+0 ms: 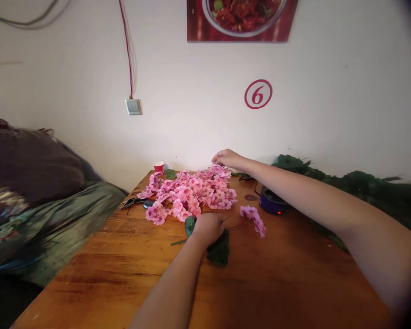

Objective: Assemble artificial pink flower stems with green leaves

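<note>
My left hand is closed around the stem of an artificial flower, just above the table. Its purple-pink blossom sticks out to the right, and dark green leaves show below and to the left of the hand. A heap of pink artificial flowers lies right beyond. At the far edge of that heap, my right hand has its fingers pinched together over the blossoms; whatever is between the fingertips is too small to make out.
On the wooden table, scissors lie left of the heap and a red paper cup stands behind. A round blue device with a lit red light sits under my right forearm. Green leaves pile up at the right.
</note>
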{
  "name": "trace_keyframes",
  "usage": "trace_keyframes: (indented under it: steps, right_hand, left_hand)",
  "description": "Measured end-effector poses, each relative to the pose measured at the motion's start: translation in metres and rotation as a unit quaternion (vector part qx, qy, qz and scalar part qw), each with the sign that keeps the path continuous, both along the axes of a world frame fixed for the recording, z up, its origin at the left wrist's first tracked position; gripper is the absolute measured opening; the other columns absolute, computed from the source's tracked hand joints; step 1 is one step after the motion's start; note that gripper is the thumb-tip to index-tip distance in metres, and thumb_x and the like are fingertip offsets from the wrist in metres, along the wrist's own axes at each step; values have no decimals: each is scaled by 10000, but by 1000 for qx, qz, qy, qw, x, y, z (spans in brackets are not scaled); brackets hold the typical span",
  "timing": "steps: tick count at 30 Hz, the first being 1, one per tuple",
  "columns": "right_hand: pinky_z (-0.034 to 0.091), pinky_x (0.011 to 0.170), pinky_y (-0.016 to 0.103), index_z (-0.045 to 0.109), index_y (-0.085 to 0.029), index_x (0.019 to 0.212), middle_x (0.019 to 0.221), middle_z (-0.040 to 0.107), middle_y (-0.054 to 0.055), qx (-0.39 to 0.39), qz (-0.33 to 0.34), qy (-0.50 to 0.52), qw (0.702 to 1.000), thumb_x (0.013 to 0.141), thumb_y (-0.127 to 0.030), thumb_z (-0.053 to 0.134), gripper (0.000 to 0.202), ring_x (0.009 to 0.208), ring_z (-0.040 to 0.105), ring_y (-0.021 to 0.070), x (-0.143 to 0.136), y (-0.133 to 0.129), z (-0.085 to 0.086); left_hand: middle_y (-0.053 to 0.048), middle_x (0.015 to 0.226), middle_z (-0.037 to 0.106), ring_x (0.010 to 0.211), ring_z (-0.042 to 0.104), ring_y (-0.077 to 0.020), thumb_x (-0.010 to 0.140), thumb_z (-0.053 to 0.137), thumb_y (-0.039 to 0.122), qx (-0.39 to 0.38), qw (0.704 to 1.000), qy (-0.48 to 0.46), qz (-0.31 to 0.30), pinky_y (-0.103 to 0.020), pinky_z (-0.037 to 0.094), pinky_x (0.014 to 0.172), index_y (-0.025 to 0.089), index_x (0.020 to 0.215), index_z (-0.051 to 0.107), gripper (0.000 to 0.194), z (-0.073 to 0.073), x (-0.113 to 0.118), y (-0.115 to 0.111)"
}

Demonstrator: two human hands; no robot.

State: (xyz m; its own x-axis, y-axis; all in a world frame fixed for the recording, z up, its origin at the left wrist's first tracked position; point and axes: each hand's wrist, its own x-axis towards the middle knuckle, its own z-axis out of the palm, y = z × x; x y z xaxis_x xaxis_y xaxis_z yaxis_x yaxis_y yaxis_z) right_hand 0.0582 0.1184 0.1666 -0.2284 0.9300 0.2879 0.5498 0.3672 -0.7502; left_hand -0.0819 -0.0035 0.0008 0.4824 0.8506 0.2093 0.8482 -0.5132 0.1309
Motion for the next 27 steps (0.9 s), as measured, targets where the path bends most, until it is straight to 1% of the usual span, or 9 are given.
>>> trace_keyframes:
  steps: [3, 7, 11, 14, 17, 19, 23, 25, 27]
  right_hand:
    - [454, 618, 238, 701, -141, 755, 795, 716, 63, 2, -15, 163, 986, 652, -71, 521, 219, 649, 589, 123, 30, -35, -12]
    - [431, 579, 265, 733, -159, 797, 706, 686, 34, 10, -48, 120, 992, 626, -126, 600, 219, 609, 568, 141, 69, -84, -40]
    - [460, 626, 277, 728, -155, 794, 752, 700, 42, -42, -25, 284, 958, 606, -196, 692, 196, 677, 609, 153, 92, -122, -66]
    - [464, 621, 257, 704, -171, 745, 759, 702, 29, -23, -53, 427, 902, 539, -113, 676, 216, 703, 617, 143, 89, -142, -89]
    - [484, 604, 264, 621, -197, 663, 679, 668, -11, 11, -139, 566, 812, 494, -29, 627, 238, 663, 622, 136, 75, -155, -115]
    - [503, 576, 297, 567, -204, 658, 682, 667, -15, -18, -132, 627, 767, 494, -14, 643, 263, 642, 634, 158, 65, -159, -130]
    - [512, 510, 336, 547, -222, 698, 735, 687, 2, -94, -68, 661, 741, 533, -89, 728, 279, 598, 626, 185, 52, -159, -146]
    - [559, 590, 373, 566, -242, 749, 778, 695, 6, -110, -66, 661, 739, 561, -177, 762, 280, 665, 657, 204, 48, -159, -150]
    - [584, 723, 411, 580, -265, 815, 889, 712, 22, -109, -46, 637, 762, 629, -313, 760, 264, 832, 692, 236, 44, -158, -154]
  left_hand:
    - [-107, 925, 729, 883, 690, -273, 915, 460, 349, 4, 1000, -1, 3, -355, 507, 756, 200, 944, 696, 280, 0, -1, 0]
    - [-100, 971, 729, 910, 691, -253, 930, 457, 368, 7, 1000, -2, 3, -328, 492, 767, 205, 956, 684, 281, 2, -1, 0]
    - [-91, 1002, 729, 927, 687, -241, 941, 456, 383, 5, 1000, 1, -5, -311, 473, 767, 222, 988, 680, 280, 5, -1, 0]
    - [-78, 983, 724, 915, 677, -233, 963, 420, 425, 13, 1000, -10, -14, -302, 455, 751, 231, 991, 674, 321, 7, -1, -1]
    - [-64, 928, 718, 866, 664, -215, 976, 393, 466, 19, 999, -36, -15, -287, 436, 705, 223, 951, 668, 367, 10, -2, -3]
    - [-56, 928, 710, 866, 652, -200, 981, 392, 462, 22, 998, -55, -12, -277, 430, 700, 212, 934, 659, 369, 14, -3, -4]
    - [-68, 967, 689, 962, 621, -206, 971, 437, 411, 72, 995, -67, -20, -285, 445, 800, 187, 949, 661, 317, 26, 1, -11]
    - [-79, 1002, 679, 996, 606, -223, 943, 493, 385, 91, 993, -50, -60, -309, 452, 849, 188, 943, 678, 270, 30, 7, -17]
    - [-93, 1044, 670, 1017, 594, -240, 908, 550, 354, 99, 989, -28, -102, -340, 454, 896, 192, 945, 693, 219, 32, 16, -25]
